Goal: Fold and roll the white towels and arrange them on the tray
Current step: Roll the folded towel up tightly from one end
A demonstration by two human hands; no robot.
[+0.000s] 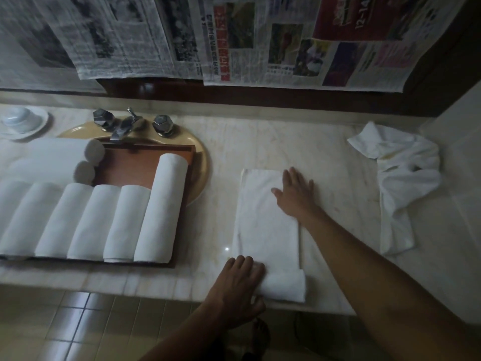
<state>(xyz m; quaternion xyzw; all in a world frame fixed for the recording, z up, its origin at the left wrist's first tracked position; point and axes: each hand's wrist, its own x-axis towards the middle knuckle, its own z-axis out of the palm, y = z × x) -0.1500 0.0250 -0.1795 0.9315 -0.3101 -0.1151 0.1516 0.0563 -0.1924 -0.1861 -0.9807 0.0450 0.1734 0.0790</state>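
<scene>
Left hand (235,285) grips the rolled near end of the towel (265,225); right hand (295,195) presses its far part, fingers straight.

L hand (235,285) grips towel (265,225), R hand (294,195) flat

1. Between left hand (235,280) and tray (130,165): bare strip of counter (216,217), passable.
2. Left of that strip: rolls (161,209) packed along tray's near side, two more at its far left; bare wood only at far middle.
3. Beyond tray: faucet (125,125) upright at sink (201,165) rim.
4. Right of right hand (295,194): open counter up to crumpled towel (406,178), wall (460,165) just past it.
5. Ahead of right hand: open counter, newspapers (286,48) hanging above.
6. Between hands: flat towel (265,225), low.
</scene>
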